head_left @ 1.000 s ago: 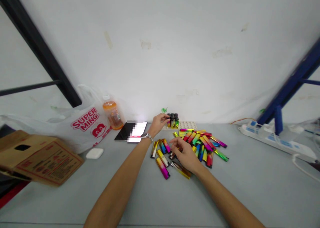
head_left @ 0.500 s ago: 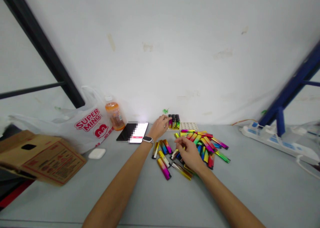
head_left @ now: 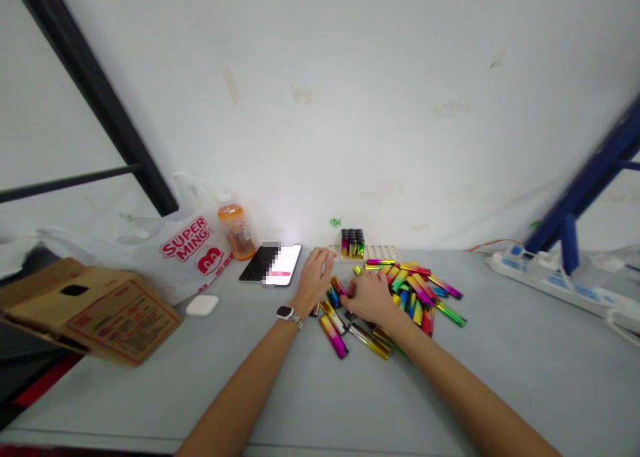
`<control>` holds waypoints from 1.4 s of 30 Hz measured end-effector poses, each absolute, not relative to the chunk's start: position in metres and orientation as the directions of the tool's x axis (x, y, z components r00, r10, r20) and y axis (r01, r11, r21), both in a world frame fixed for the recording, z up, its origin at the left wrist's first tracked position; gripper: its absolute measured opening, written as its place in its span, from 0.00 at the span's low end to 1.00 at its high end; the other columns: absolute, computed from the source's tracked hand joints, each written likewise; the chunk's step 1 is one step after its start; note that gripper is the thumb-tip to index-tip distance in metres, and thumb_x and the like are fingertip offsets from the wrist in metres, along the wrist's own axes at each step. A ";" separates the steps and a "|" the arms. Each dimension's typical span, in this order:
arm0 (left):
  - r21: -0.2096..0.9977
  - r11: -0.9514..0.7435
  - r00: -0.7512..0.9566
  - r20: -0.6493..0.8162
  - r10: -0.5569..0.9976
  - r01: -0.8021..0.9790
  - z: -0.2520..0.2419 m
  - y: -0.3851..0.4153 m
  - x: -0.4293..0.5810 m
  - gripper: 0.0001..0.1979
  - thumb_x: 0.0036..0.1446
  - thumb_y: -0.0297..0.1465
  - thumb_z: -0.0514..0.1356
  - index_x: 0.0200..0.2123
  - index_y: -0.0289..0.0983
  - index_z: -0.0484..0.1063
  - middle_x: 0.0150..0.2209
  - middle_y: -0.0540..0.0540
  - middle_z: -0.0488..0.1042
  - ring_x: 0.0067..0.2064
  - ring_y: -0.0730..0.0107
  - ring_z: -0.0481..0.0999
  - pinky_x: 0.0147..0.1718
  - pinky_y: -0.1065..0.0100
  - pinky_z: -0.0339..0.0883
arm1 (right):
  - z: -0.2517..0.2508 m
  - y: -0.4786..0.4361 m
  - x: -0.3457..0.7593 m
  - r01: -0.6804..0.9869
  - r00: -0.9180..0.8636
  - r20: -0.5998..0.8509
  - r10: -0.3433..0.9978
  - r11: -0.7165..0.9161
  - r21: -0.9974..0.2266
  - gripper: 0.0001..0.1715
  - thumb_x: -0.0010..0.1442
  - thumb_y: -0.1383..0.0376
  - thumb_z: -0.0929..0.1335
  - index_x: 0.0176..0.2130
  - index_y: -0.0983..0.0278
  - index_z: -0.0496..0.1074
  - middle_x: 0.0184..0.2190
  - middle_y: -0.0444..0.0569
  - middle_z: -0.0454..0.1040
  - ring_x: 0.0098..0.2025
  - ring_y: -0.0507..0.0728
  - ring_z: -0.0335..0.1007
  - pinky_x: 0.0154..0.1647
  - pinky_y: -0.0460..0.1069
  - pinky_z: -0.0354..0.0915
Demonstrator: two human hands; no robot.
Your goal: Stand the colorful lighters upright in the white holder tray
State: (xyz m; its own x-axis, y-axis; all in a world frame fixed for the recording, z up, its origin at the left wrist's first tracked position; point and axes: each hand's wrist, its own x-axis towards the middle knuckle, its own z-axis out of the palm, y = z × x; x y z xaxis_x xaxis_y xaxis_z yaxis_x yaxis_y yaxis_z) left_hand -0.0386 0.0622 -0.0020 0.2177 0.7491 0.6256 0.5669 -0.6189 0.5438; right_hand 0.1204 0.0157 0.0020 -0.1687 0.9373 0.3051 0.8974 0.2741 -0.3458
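Shiny multicoloured lighters lie in a loose pile [head_left: 415,290] on the table. My right hand [head_left: 373,297] is over the pile's left side, its fingers curled and pinched at the end of a red-purple lighter [head_left: 339,285]; the fingertips are partly hidden. Just left of it, my left hand [head_left: 315,277] hovers with fingers stretched forward and nothing visible in them. It covers part of the lighters below. Behind the hands, a block of upright lighters with black tops [head_left: 353,243] stands on a cream tray with holes [head_left: 383,251]. A pink-yellow lighter [head_left: 334,337] lies nearest me.
To the left are a cardboard box [head_left: 125,317], a white plastic bag [head_left: 185,243], an orange drink bottle [head_left: 237,233], a tablet [head_left: 260,263] and a small white case [head_left: 203,305]. A white power strip [head_left: 560,283] lies right. The wall stands close behind.
My left hand has come back from the upright lighters toward me, its fingers off them. My right hand has moved slightly left, to the lighters at the pile's left edge. The view has shifted slightly.
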 end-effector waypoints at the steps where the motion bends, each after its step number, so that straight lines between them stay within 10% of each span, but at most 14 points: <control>1: 0.543 -0.622 0.229 0.620 0.750 0.565 -0.002 0.061 -0.038 0.17 0.70 0.33 0.44 0.42 0.37 0.71 0.43 0.43 0.71 0.48 0.63 0.71 0.52 0.59 0.66 | 0.003 0.020 0.119 0.912 -0.164 0.295 0.941 0.259 -0.318 0.12 0.48 0.58 0.73 0.23 0.64 0.76 0.30 0.56 0.74 0.39 0.64 0.68 0.48 0.60 0.56; 10: 0.438 -0.745 0.469 0.586 0.661 0.504 -0.005 0.059 -0.035 0.18 0.53 0.19 0.55 0.45 0.39 0.74 0.46 0.43 0.76 0.51 0.59 0.72 0.54 0.54 0.66 | 0.010 0.040 0.144 0.834 -0.038 0.381 0.924 0.240 -0.497 0.13 0.55 0.56 0.70 0.29 0.63 0.78 0.33 0.53 0.76 0.41 0.62 0.69 0.48 0.57 0.57; 17: 0.620 -0.660 0.496 0.451 0.742 0.425 -0.004 0.048 -0.023 0.10 0.57 0.25 0.59 0.41 0.37 0.77 0.40 0.44 0.80 0.41 0.63 0.78 0.45 0.62 0.72 | 0.000 0.033 0.168 0.268 0.150 0.338 0.929 0.291 -0.918 0.21 0.56 0.49 0.69 0.32 0.65 0.74 0.29 0.49 0.75 0.32 0.57 0.69 0.35 0.51 0.63; 25: 0.616 -0.642 0.438 0.472 0.765 0.457 0.004 0.042 -0.025 0.08 0.61 0.31 0.57 0.35 0.35 0.76 0.35 0.46 0.79 0.38 0.67 0.77 0.42 0.67 0.70 | 0.003 0.014 0.153 -0.249 0.117 0.244 0.963 0.266 -0.931 0.21 0.58 0.46 0.68 0.40 0.57 0.63 0.23 0.39 0.70 0.22 0.52 0.65 0.24 0.47 0.63; 30: 0.638 -0.613 0.402 0.464 0.789 0.466 0.004 0.039 -0.028 0.10 0.62 0.34 0.57 0.34 0.35 0.76 0.33 0.46 0.79 0.36 0.68 0.77 0.39 0.68 0.69 | 0.003 0.002 0.140 -0.158 0.073 0.229 0.971 0.238 -0.958 0.19 0.59 0.48 0.68 0.33 0.59 0.64 0.18 0.36 0.58 0.17 0.48 0.48 0.16 0.44 0.47; 35: 0.642 -0.606 0.409 0.450 0.794 0.470 0.003 0.038 -0.025 0.09 0.61 0.33 0.58 0.34 0.36 0.76 0.31 0.47 0.78 0.34 0.68 0.76 0.38 0.69 0.68 | -0.008 -0.002 0.134 0.140 0.149 0.343 0.927 0.324 -0.936 0.22 0.59 0.52 0.67 0.22 0.63 0.62 0.18 0.39 0.55 0.22 0.49 0.49 0.22 0.46 0.47; 42: 0.647 -0.602 0.434 0.425 0.794 0.468 -0.001 0.039 -0.026 0.10 0.62 0.34 0.57 0.34 0.36 0.75 0.32 0.48 0.78 0.35 0.69 0.76 0.38 0.69 0.68 | -0.017 -0.002 0.130 0.123 0.212 0.355 0.911 0.335 -0.934 0.18 0.60 0.58 0.63 0.23 0.62 0.59 0.18 0.39 0.53 0.23 0.49 0.47 0.22 0.46 0.46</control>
